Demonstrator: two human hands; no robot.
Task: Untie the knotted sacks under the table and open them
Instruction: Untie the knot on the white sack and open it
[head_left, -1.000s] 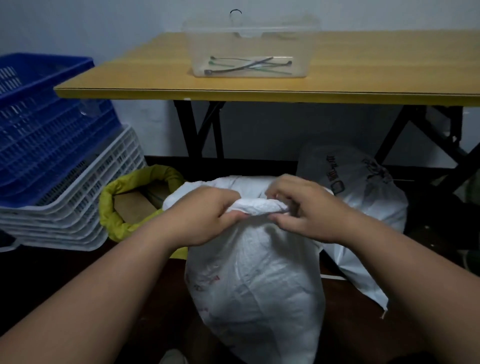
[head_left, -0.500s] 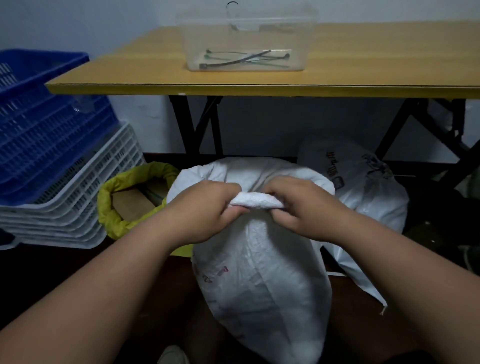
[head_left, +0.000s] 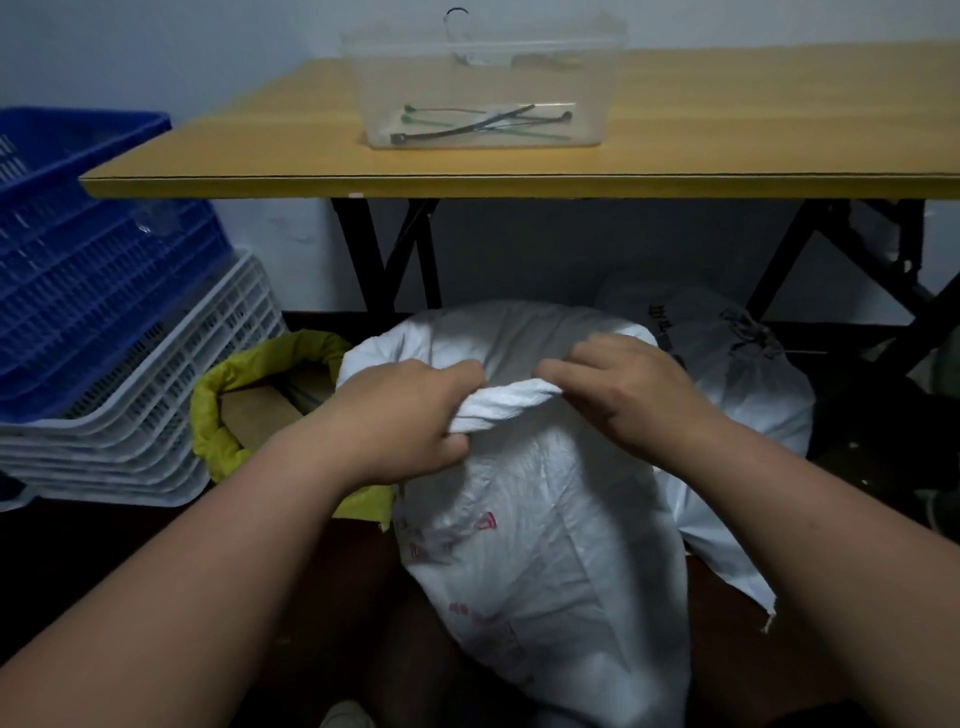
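The white sack (head_left: 545, 545) stands on the floor in front of the worktop (head_left: 519, 179), leaning slightly toward the viewer. Its mouth is rolled into a thick twisted band (head_left: 506, 405) across the top. The left hand (head_left: 410, 415) is curled round the left end of that band, thumb underneath. The right hand (head_left: 618, 389) pinches the right end with fingers bent over it. The two hands sit close together, each clamped on the fabric, likely so one can anchor the roll while the other works it loose. The mouth looks partly unrolled but not yet open.

Red printing shows on the front of the sack, too faint and creased to read.

Just behind and to the right lies a second white sack (head_left: 743, 395), under the worktop, with dark printed characters near its top that cannot be made out. To the left is a yellow sack (head_left: 218, 405), already open, with its rim rolled down round something brown. Further left, a blue crate (head_left: 78, 260) sits on stacked white crates (head_left: 156, 415). On the worktop a clear tub (head_left: 483, 83) holds cable ties (head_left: 478, 124).
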